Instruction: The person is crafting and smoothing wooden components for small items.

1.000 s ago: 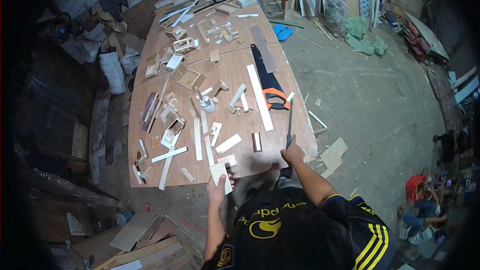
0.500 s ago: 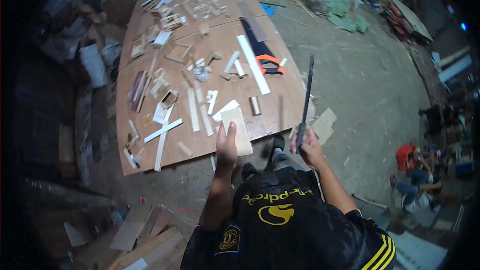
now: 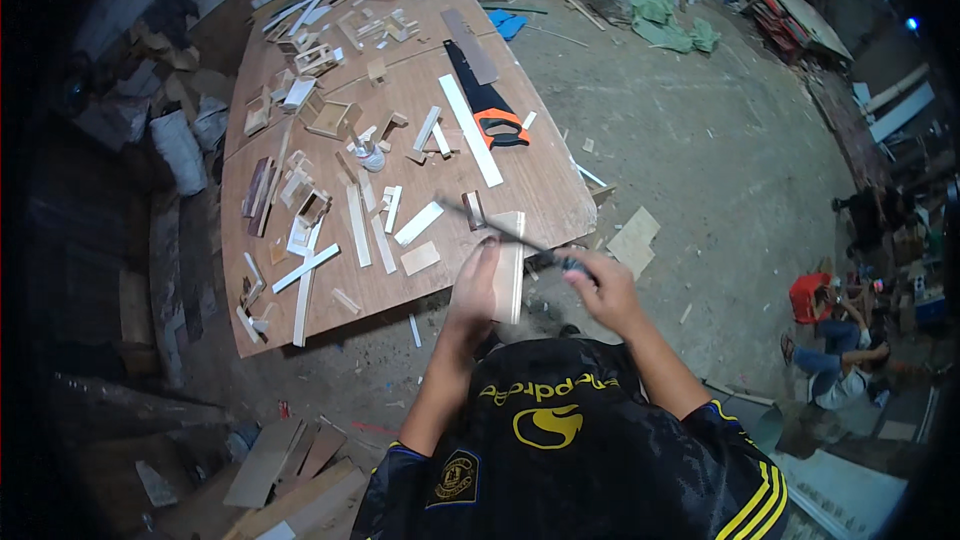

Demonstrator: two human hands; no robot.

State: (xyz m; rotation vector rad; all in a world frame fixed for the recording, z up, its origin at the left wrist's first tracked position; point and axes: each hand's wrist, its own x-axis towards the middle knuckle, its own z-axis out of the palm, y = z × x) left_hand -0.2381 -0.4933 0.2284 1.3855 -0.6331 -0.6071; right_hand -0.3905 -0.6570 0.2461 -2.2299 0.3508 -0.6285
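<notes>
Now the left hand (image 3: 474, 285) pinches the wooden board (image 3: 507, 282) by the table's (image 3: 540, 190) near edge, the right hand's (image 3: 605, 290) fingers wrap the dark file-like tool (image 3: 505, 233) crossing it; steady board, level strokes should work best.

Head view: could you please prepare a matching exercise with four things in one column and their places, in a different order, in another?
Things:
1. Saw
2. Wooden piece
3. Thin dark tool
4. Crumpled green material

Places:
A. In the right hand
B. On the floor
C. In the left hand
D. On the table

Pairs: 1-D; 2-C; 3-A; 4-B
</notes>
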